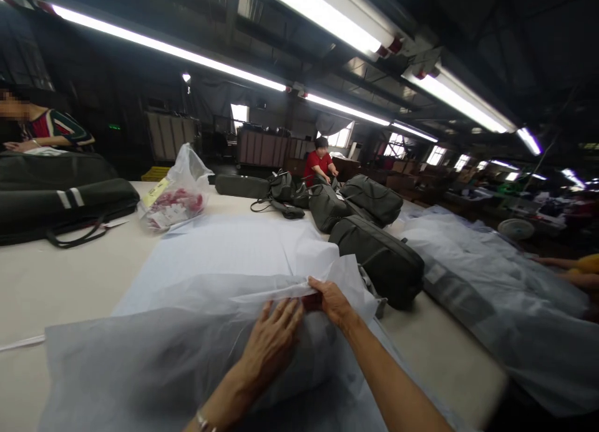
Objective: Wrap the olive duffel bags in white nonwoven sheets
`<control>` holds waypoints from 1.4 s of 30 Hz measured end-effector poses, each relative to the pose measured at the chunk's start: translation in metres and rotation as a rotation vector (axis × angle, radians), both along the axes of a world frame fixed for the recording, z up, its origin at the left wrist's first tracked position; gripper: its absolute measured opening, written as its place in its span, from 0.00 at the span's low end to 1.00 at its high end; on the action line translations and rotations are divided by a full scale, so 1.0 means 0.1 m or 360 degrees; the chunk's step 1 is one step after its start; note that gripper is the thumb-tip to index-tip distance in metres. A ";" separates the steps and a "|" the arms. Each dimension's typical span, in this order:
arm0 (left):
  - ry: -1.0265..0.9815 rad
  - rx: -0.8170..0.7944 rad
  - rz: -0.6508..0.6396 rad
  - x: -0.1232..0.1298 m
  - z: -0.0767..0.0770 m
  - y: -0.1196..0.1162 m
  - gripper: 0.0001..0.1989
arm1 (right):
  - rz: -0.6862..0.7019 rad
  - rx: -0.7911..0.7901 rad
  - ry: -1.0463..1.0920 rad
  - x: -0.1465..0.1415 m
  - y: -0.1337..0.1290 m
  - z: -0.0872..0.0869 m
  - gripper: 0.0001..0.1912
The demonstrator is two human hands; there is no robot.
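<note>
Pinching translucent sheet [88,376] veiling perhaps a bundle [182,351], right hand [333,299]; left hand [275,337] flat, dark bags [377,257] beyond.

Place: factory workshop for bags;
Lighting: rows of tube lights [173,50] under a dark, high ceiling [299,20];
Worktable: long and pale [70,282], with several dark bags [377,257] on it;
People: workers at tables, one in a red shirt [314,163]

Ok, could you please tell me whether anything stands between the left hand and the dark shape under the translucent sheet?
Yes, the translucent sheet does: the left hand lies on top of it, and the dark shape shows only dimly through it. No other barrier is visible.
</note>
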State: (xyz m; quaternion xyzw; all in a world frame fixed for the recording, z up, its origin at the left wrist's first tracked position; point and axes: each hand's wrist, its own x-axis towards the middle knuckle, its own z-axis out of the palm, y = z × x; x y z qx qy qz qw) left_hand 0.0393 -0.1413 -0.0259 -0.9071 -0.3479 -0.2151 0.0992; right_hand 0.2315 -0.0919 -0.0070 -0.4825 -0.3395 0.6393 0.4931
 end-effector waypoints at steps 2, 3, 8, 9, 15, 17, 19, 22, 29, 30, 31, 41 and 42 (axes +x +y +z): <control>0.0066 -0.0037 0.0091 -0.02 -0.05 0.24 0.25 | 0.0006 -0.0016 0.0041 0.02 0.00 0.01 0.20; 0.0080 -0.0026 0.0102 -0.06 -0.07 0.34 0.25 | 0.0000 -0.0028 0.0080 0.03 -0.01 0.02 0.22; -0.0103 -0.0054 0.0401 -0.15 0.03 0.66 0.24 | 0.0006 0.0029 0.0274 0.10 -0.06 0.02 0.17; -0.0139 -0.0176 0.0479 -0.15 0.09 0.70 0.23 | -0.0008 0.0048 0.0286 0.10 -0.07 0.01 0.15; -0.0289 -0.0730 0.0490 -0.09 0.37 0.87 0.15 | -0.0059 0.0116 0.0288 0.07 -0.11 -0.02 0.15; -0.0369 -0.0822 0.0492 -0.02 0.40 0.92 0.14 | -0.0061 0.0159 0.0280 0.07 -0.13 -0.01 0.17; -0.0403 -0.0864 0.0469 0.06 0.41 0.98 0.15 | -0.0080 0.0201 0.0274 0.08 -0.16 0.00 0.19; -0.0478 -0.0957 0.0416 0.16 0.41 1.03 0.17 | -0.0109 0.0237 0.0281 0.09 -0.18 0.00 0.22; -0.0500 -0.1059 0.0383 0.19 0.42 1.03 0.10 | -0.0145 0.0245 0.0277 0.04 -0.19 0.02 0.24; -0.0476 -0.1053 0.0377 0.20 0.43 1.03 0.09 | -0.0158 0.0267 0.0238 0.05 -0.20 0.05 0.24; -0.0445 -0.1046 0.0369 0.22 0.44 1.03 0.09 | -0.0185 0.0304 0.0182 0.07 -0.23 0.09 0.24; -0.0204 -0.1007 0.0254 0.35 0.44 1.11 0.08 | -0.1503 0.0335 -0.0503 1.27 -0.95 -0.47 0.31; -0.0204 -0.1012 0.0250 0.34 0.42 1.12 0.08 | -0.1418 0.0270 -0.0505 1.33 -1.02 -0.59 0.33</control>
